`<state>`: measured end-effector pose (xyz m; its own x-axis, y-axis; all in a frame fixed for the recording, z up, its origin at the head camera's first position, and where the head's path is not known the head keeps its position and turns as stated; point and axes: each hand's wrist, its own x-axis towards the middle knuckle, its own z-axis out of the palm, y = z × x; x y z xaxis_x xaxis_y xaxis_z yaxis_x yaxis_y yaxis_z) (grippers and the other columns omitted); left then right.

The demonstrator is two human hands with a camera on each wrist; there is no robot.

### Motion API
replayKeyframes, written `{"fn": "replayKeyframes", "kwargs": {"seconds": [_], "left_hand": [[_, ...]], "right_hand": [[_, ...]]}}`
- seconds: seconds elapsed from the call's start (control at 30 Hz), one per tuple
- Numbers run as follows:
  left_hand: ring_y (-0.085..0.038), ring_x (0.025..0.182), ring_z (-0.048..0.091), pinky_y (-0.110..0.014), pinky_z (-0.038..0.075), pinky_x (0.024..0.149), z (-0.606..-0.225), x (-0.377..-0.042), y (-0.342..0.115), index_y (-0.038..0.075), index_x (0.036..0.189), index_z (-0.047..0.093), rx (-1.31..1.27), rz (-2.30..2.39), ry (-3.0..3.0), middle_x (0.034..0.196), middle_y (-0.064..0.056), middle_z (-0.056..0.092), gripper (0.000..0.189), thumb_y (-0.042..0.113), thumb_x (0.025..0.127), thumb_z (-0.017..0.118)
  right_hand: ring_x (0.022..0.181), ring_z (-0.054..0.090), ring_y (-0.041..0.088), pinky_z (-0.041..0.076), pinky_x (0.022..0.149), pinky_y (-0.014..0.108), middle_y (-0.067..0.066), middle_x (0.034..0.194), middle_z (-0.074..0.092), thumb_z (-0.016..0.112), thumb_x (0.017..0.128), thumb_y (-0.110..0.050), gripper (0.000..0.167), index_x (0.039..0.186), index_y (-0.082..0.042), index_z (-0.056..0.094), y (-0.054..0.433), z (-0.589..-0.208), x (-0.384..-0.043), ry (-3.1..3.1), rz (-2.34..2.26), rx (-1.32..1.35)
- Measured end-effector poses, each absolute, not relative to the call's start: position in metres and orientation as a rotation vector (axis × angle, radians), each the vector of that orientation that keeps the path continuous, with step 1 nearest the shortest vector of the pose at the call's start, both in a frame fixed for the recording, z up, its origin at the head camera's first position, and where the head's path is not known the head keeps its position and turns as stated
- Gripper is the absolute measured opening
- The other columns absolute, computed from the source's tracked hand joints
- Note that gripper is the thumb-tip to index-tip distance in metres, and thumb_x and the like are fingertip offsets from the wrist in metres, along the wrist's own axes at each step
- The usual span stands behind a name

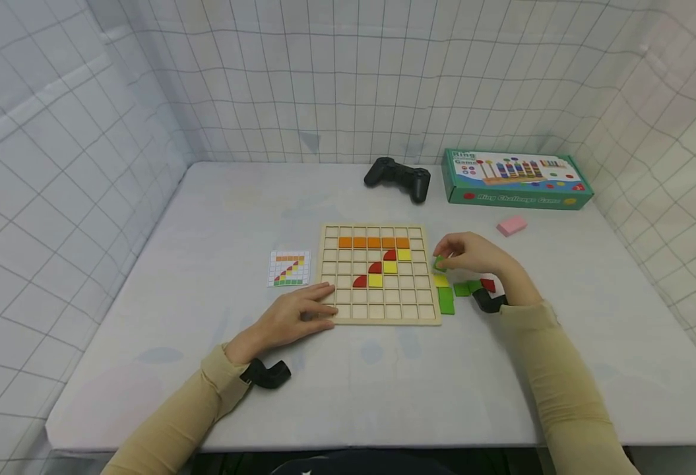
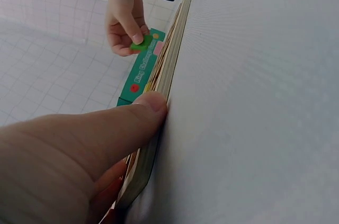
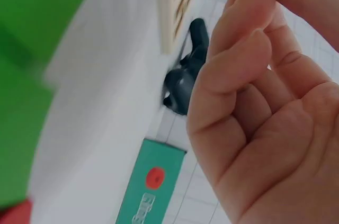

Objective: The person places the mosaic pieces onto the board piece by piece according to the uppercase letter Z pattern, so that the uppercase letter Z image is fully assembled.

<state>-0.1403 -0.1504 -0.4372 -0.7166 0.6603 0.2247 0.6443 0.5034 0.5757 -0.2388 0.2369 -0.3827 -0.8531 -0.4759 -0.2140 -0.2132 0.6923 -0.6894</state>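
My left hand [image 1: 291,315] rests on the lower left corner of a wooden grid board [image 1: 407,313], fingers stretched over it. In the left wrist view the thumb [image 2: 151,105] presses along the board's edge. Between thumb and fingers my right hand [image 1: 472,252] pinches a green tile [image 1: 440,263], just off the board's right side. The board carries a row of orange squares [image 1: 374,243], with red quarter-circles [image 1: 375,268] and yellow squares [image 1: 390,267] stepping down leftward below it. Left of the board lies a pattern card [image 1: 289,268] showing orange, red, yellow and green shapes.
Loose yellow [image 1: 441,280], green [image 1: 446,301] and red [image 1: 487,285] tiles lie right of the board, under my right wrist. Farther back are a black game controller [image 1: 398,177], a green game box [image 1: 516,179] and a pink block [image 1: 511,225]. Gridded cloth walls surround the table.
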Motion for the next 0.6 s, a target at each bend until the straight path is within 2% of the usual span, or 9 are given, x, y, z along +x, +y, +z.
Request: {"fn": "replayKeyframes", "kwargs": {"seconds": [0.2,0.6], "left_hand": [[-0.023,0.134,0.036,-0.037,0.03,0.111,-0.437,-0.141,-0.151,0.012,0.11,0.072,1.173,1.016,2.701,0.14,-0.011,0.047,0.029,0.029,0.087,0.069],[-0.023,0.134,0.036,-0.038,0.03,0.111,-0.436,-0.14,-0.15,0.013,0.111,0.072,1.165,1.018,2.7,0.14,-0.011,0.047,0.029,0.029,0.087,0.069]], "right_hand": [[0.089,0.057,0.023,0.049,0.082,0.035,0.009,0.1,0.064,0.068,0.087,-0.015,0.023,0.105,-0.002,0.062,0.207,-0.375,-0.24,2.451,-1.057,-0.609],[0.087,0.063,0.018,0.052,0.083,0.034,0.003,0.093,0.068,0.07,0.086,-0.015,0.016,0.099,-0.006,0.068,0.15,-0.375,-0.235,2.282,-1.12,-0.815]]}}
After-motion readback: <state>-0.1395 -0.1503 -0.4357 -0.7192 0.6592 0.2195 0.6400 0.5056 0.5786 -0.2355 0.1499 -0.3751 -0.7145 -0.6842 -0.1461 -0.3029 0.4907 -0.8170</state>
